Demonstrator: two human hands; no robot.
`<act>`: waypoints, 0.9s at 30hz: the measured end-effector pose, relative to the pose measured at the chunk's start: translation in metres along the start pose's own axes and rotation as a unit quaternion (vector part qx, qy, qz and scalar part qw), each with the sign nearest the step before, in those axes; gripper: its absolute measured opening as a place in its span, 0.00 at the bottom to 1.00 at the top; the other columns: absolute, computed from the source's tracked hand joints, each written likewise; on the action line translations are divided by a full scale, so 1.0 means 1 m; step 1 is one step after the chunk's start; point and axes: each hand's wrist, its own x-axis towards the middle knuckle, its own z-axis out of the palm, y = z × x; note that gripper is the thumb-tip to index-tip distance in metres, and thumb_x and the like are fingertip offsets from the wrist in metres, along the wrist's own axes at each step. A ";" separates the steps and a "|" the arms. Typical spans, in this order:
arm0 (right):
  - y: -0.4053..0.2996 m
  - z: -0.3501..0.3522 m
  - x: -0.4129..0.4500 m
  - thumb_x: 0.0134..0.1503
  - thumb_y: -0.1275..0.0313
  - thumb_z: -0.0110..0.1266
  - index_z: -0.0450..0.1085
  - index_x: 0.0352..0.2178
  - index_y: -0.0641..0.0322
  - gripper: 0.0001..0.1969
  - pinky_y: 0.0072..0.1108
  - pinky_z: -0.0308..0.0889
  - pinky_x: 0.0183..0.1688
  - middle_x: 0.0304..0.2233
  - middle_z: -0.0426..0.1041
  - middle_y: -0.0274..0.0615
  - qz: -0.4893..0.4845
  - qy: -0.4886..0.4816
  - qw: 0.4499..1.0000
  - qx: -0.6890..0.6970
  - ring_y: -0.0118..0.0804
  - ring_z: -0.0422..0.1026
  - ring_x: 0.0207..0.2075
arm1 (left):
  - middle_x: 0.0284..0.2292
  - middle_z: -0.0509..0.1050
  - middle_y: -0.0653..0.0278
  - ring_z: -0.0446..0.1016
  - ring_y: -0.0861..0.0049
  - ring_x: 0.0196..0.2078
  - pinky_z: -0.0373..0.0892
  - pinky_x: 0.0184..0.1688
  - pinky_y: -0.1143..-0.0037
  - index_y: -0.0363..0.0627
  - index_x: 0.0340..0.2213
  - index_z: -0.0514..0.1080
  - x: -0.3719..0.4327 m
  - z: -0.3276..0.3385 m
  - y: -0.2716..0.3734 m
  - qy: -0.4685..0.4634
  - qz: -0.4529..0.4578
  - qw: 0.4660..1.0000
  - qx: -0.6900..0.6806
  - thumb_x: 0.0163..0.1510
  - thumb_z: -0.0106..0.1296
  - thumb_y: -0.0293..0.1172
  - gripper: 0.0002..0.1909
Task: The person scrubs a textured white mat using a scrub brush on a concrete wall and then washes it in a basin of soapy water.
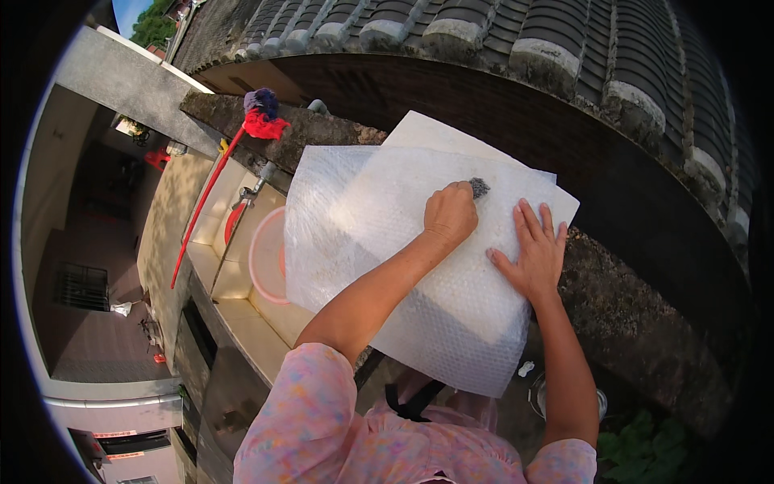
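A white board point(417, 128) lies before me on top of a low wall, its far corners sticking out. Over it is spread a translucent sheet of bubble wrap point(363, 199), which overhangs the board on the left and toward my body. My left hand point(450, 212) is closed in a fist on the sheet. From its far side pokes a dark grey wad point(479, 187), seemingly steel wool; the rest is hidden by my fingers. Flat on the sheet, near its right edge, rests my right hand point(533, 254), palm down with the fingers spread and nothing held.
Left of the sheet, a pink-rimmed basin point(257, 266) stands in a tiled sink point(233, 284) below a metal tap point(251, 192). A red-handled mop point(208, 199) leans there. Beyond the mossy wall point(629, 314) rises a tiled roof point(544, 48). A glass-like bowl point(601, 402) sits low at right.
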 end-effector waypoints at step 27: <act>-0.001 0.000 -0.001 0.38 0.48 0.51 0.52 0.52 0.64 0.43 0.43 0.33 0.57 0.57 0.48 0.38 -0.006 0.015 1.000 0.005 0.41 0.42 0.59 | 0.21 0.70 0.49 0.70 0.56 0.21 0.67 0.25 0.65 0.36 0.19 0.63 0.006 0.009 0.000 0.086 0.035 0.995 0.042 0.40 0.46 0.22 0.03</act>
